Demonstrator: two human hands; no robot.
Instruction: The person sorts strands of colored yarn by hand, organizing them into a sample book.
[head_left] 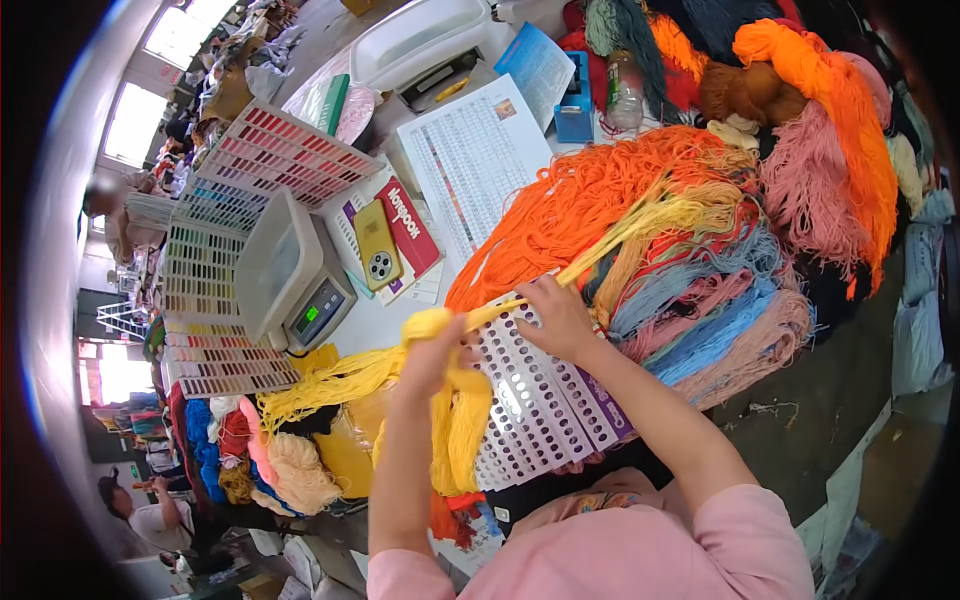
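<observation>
A thick hank of yellow yarn loops over my left hand, whose fingers are closed round it. From there a taut yellow strand runs up to my right hand, which pinches it. Beyond my right hand the strand spreads over a heap of other yarn. Below both hands lies a white board with rows of round holes and a purple edge strip. More yellow yarn trails left across the table. Loose orange yarn lies just past my hands.
A digital scale with a tray, a yellow phone, a red notebook and a printed chart are ahead. Colour sample cards stand on the left. Blue and pink hanks pile on the right. Another person is at far left.
</observation>
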